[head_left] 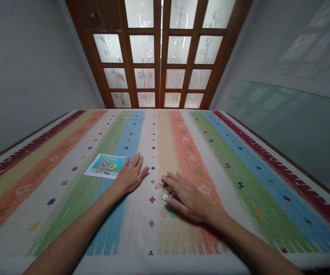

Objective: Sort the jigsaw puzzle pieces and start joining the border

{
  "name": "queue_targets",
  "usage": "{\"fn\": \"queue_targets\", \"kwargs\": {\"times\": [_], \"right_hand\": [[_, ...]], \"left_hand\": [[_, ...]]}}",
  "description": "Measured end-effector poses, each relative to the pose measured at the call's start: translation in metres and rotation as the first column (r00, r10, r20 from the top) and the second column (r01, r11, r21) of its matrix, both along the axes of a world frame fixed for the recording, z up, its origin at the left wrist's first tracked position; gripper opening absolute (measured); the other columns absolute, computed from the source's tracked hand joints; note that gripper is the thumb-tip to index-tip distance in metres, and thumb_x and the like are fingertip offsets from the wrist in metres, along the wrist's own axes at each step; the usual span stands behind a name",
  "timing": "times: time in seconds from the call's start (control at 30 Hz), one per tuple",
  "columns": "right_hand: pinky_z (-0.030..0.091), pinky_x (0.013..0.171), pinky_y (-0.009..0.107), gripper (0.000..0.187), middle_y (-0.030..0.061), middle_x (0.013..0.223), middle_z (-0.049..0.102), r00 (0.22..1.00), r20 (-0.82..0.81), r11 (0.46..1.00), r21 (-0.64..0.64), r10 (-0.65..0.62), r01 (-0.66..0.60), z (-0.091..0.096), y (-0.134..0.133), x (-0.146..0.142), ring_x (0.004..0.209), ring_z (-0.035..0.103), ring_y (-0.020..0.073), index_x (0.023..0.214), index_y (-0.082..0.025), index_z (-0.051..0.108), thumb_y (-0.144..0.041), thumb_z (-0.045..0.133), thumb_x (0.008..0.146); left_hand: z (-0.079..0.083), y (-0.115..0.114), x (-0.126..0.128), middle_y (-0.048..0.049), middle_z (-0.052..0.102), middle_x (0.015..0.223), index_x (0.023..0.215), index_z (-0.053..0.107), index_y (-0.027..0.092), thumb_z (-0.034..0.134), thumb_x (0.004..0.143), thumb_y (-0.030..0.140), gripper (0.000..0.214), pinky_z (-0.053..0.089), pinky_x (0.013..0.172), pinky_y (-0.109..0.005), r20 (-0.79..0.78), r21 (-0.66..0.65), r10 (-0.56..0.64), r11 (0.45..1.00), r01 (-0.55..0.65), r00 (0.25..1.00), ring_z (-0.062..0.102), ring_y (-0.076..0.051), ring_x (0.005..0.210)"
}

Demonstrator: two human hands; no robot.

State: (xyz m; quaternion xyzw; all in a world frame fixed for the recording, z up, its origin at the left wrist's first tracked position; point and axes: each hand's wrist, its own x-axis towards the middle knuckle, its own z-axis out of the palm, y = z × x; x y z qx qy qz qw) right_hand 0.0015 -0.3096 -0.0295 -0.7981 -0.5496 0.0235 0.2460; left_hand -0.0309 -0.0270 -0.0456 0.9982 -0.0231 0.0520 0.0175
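My left hand (130, 175) lies flat on the striped cloth with its fingers apart, touching or just beside the right edge of a cartoon picture card (107, 166). The card shows a pink and a yellow figure on a blue background. Over a small heap of jigsaw puzzle pieces (164, 196) rests my right hand (186, 196), fingers spread and slightly bent. Pink, pale and teal pieces peek out at its left side, and the rest of the heap is hidden under the palm.
A table covered by a striped, patterned cloth (167, 233) stretches away from me. Beyond its far edge stand wooden doors (160, 88) with frosted panes. White walls (24, 76) rise at both sides, and a glass-like panel (285, 130) leans along the right.
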Motion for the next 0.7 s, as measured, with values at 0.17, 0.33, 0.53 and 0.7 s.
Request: {"fn": "queue_targets", "kwargs": {"times": [0.17, 0.33, 0.53, 0.7], "right_hand": [[0.04, 0.118, 0.057, 0.059, 0.0207, 0.157, 0.049, 0.982, 0.034, 0.976, 0.124, -0.183, 0.178, -0.001, -0.007, 0.013, 0.145, 0.046, 0.034, 0.158, -0.014, 0.041, -0.041, 0.047, 0.106], [0.042, 0.117, 0.056, 0.044, 0.0174, 0.147, 0.06, 0.979, 0.102, 0.979, 0.114, -0.178, 0.166, 0.0, -0.011, 0.02, 0.143, 0.049, 0.0329, 0.143, -0.015, 0.059, -0.034, 0.049, 0.105], [0.041, 0.118, 0.057, 0.032, 0.0144, 0.143, 0.064, 0.987, 0.146, 0.993, 0.102, -0.066, 0.052, -0.001, -0.012, 0.019, 0.143, 0.05, 0.0309, 0.127, -0.018, 0.07, -0.032, 0.053, 0.104], [0.042, 0.116, 0.056, 0.031, 0.0163, 0.14, 0.065, 0.99, 0.141, 0.996, 0.092, 0.007, -0.02, 0.001, -0.011, 0.014, 0.139, 0.053, 0.0304, 0.124, -0.018, 0.072, -0.033, 0.053, 0.104]], "left_hand": [[-0.001, 0.005, 0.004, -0.0243, 0.035, 0.163, 0.154, 0.041, 0.005, 0.026, 0.11, 0.044, 0.061, 0.025, 0.123, -0.061, -0.022, -0.007, 0.02, 1.0, -0.021, 1.0, 0.031, -0.034, 0.154], [-0.003, 0.005, 0.005, -0.0227, 0.032, 0.165, 0.158, 0.036, 0.004, 0.023, 0.11, 0.042, 0.062, 0.025, 0.121, -0.067, -0.021, -0.024, 0.043, 0.999, -0.043, 0.999, 0.027, -0.039, 0.155], [-0.003, -0.004, -0.006, -0.0236, 0.03, 0.166, 0.156, 0.039, 0.006, 0.026, 0.11, 0.044, 0.06, 0.023, 0.122, -0.066, 0.111, -0.039, -0.088, 0.995, 0.093, 0.99, 0.026, -0.039, 0.155], [0.001, -0.012, -0.018, -0.0219, 0.049, 0.156, 0.142, 0.054, 0.011, 0.033, 0.11, 0.042, 0.05, 0.026, 0.123, -0.064, 0.221, -0.133, -0.18, 0.968, 0.213, 0.958, 0.04, -0.036, 0.149]]}}
